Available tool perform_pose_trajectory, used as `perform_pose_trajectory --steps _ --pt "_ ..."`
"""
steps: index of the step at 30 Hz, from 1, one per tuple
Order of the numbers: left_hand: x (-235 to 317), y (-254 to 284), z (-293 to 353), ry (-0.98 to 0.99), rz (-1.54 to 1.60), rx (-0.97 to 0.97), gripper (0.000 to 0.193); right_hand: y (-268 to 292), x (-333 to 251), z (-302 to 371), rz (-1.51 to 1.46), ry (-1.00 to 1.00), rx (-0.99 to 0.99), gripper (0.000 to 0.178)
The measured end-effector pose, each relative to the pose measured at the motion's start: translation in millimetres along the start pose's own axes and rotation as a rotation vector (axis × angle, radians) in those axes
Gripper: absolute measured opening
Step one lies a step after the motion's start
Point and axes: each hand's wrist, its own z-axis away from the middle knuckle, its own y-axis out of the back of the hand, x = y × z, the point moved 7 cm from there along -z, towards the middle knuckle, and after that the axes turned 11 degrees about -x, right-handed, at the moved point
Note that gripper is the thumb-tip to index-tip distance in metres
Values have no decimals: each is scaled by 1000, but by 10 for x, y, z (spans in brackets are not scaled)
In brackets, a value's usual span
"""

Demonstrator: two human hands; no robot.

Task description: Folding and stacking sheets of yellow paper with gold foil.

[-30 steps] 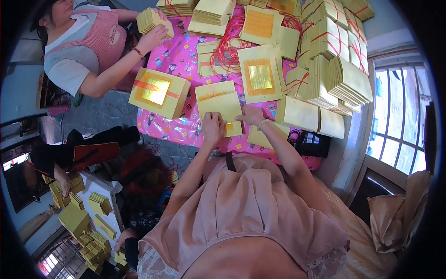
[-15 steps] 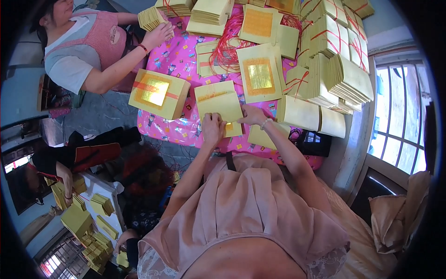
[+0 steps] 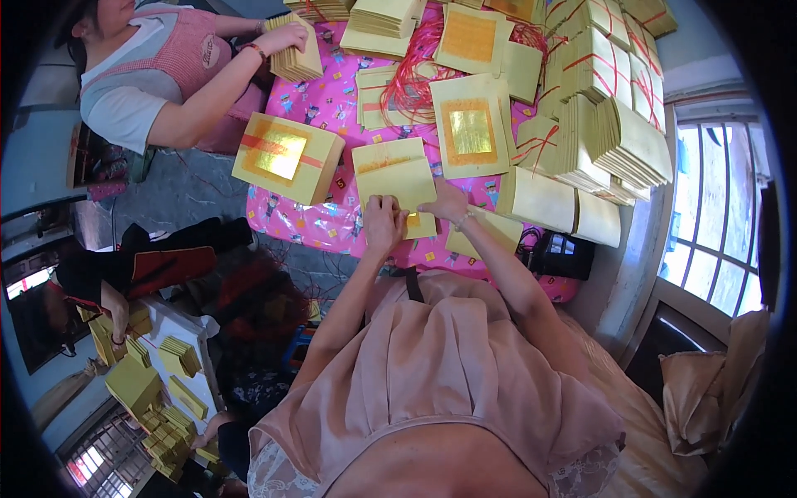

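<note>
A yellow paper sheet (image 3: 395, 189) lies in front of me on a small pile of similar papers, whose orange-printed top strip (image 3: 388, 158) shows beyond it. My left hand (image 3: 385, 226) is closed at the sheet's lower left, its fingers curled together over the near edge. A bit of gold foil (image 3: 413, 219) peeks out beside those fingers. At the sheet's right edge is my right hand (image 3: 447, 204), thumb stretched onto the paper and fingers apart from it. To the left stands a thick block of yellow paper (image 3: 320, 178) with a gold foil square on top.
A pink patterned cloth (image 3: 286, 220) covers the table. Red strings (image 3: 415, 79) and foil-printed papers (image 3: 469, 133) lie farther back. Tied paper bundles (image 3: 594, 75) pile up at right. Across the table, a person's hand (image 3: 286, 37) rests on a paper stack. Others work at a white table (image 3: 195, 332) lower left.
My right hand has let go of the sheet's edge and opened out, with its fingers pointing away from me. The person across has moved a hand onto the top of their stack.
</note>
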Motion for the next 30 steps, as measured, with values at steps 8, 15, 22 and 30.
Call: perform_pose_trajectory --steps 8,15,22,30 --pt "-110 118 104 -37 103 24 20 69 -63 1 94 -49 -13 83" --pt "-544 168 179 -24 351 -62 11 41 -20 -28 86 -49 -30 86" --pt "-705 118 189 -56 509 -121 10 81 -24 24 83 -24 41 78" --pt "-686 104 221 -48 491 -66 9 83 128 43 -33 77 57 47"
